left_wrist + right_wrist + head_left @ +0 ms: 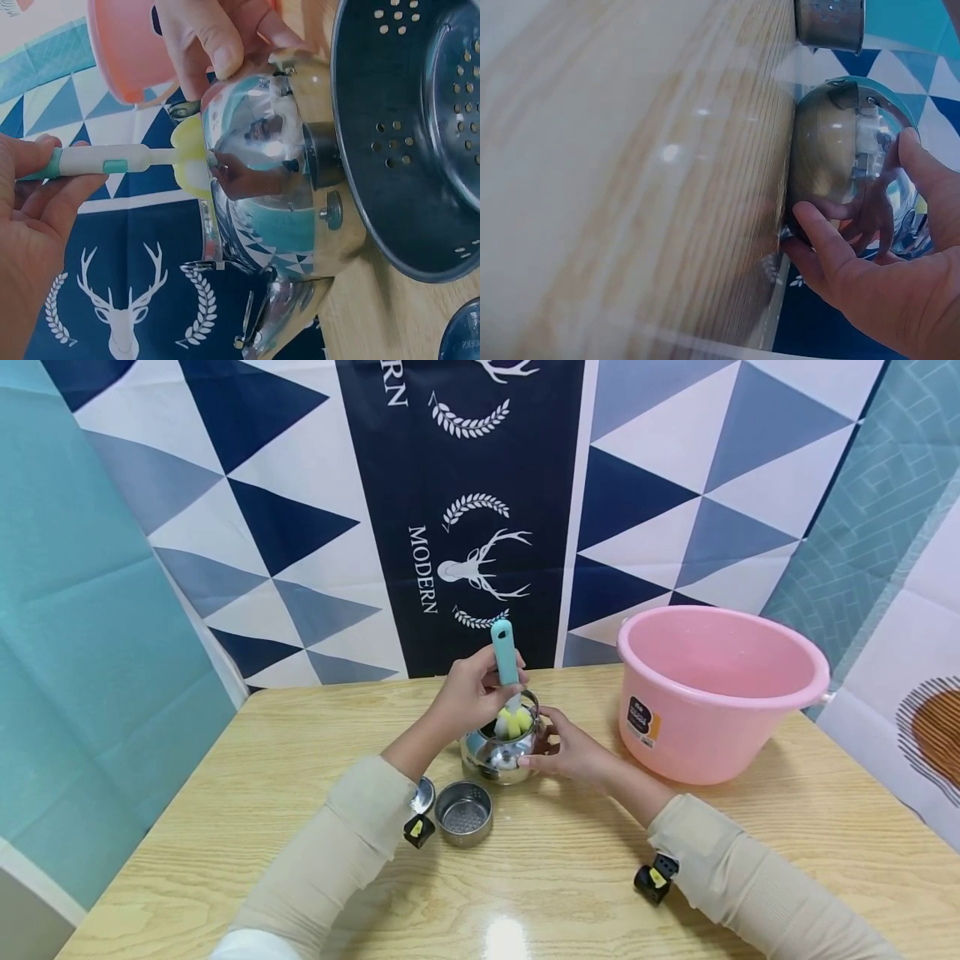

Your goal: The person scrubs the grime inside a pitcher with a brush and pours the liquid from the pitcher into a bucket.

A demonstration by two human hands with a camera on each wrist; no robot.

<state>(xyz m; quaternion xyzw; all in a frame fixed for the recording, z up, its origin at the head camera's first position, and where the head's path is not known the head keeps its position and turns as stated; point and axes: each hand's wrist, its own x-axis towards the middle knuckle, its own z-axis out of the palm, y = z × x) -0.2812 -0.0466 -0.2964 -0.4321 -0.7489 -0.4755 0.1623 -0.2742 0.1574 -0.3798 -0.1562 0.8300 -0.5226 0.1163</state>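
Observation:
A shiny steel teapot [487, 764] stands upright on the table with its top uncovered. My left hand [474, 693] grips the teal-and-white handle of a sponge brush [112, 159]. The brush's yellow-and-white sponge head [514, 723] sits at the teapot's mouth, its lower part hidden inside. From the other side, my right hand [573, 747] holds the teapot's round body, thumb near the rim and fingers lower down, as the right wrist view shows. In front of the teapot lies a perforated steel strainer basket [463, 814]. Beside that is a steel lid [423, 795], partly covered by my left forearm.
A large pink tub [712, 727] stands on the wooden table [570, 877] at the right. Behind the table's back edge hangs a patterned cloth [480, 560] with triangles and a deer head. Small black wrist cameras hang under both forearms.

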